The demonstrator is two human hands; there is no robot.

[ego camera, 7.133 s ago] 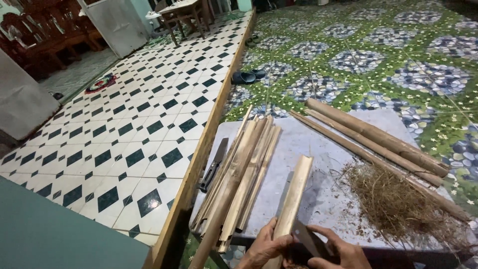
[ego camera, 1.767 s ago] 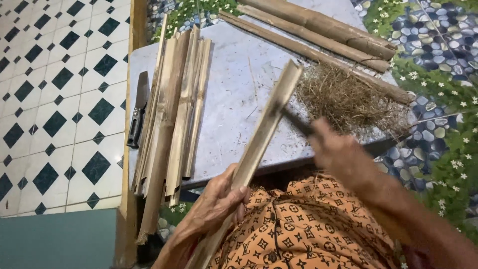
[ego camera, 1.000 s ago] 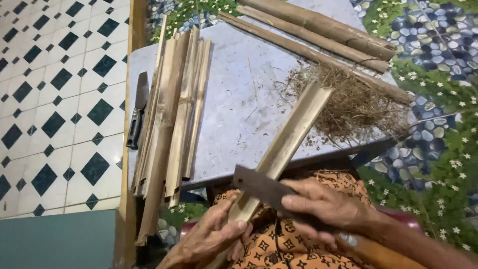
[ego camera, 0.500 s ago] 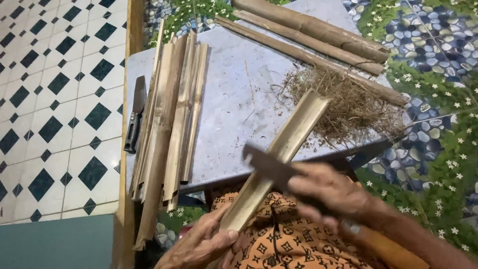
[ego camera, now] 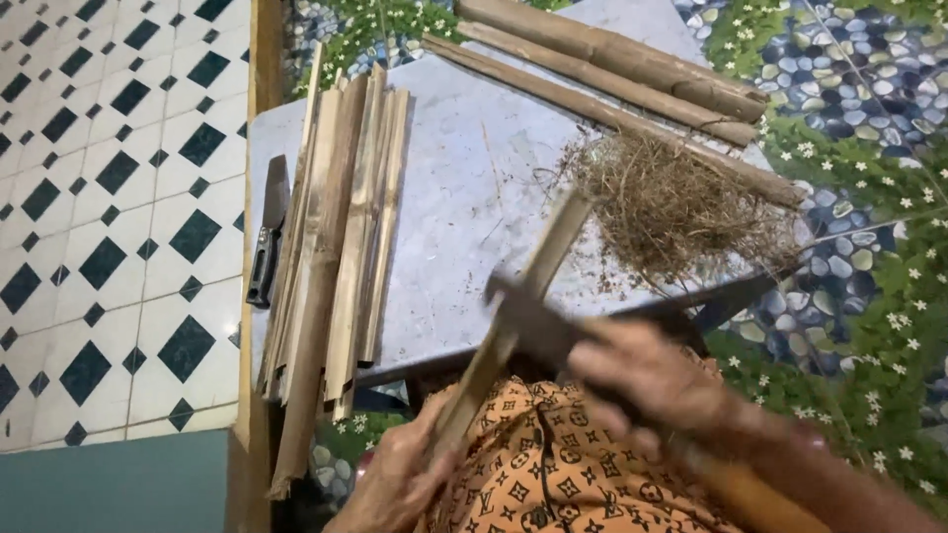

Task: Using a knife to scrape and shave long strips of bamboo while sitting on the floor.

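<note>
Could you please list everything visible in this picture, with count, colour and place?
Grey flat tabletop: one, centre.
Split tan bamboo slats: a pile, count unclear, on the table's left side.
Round brown bamboo poles: three, along the table's far right edge.
Dry brown fibre shavings: one heap, right of centre.
Black-handled knife: one, at the table's left edge.
Tan bamboo strip: one, slanted, blurred, held over the table's near edge.
Dark flat blade: one, against the strip.
Orange patterned garment: one, on the lap.
Left hand: grips the strip's lower end.
Right hand: holds the blade.
</note>
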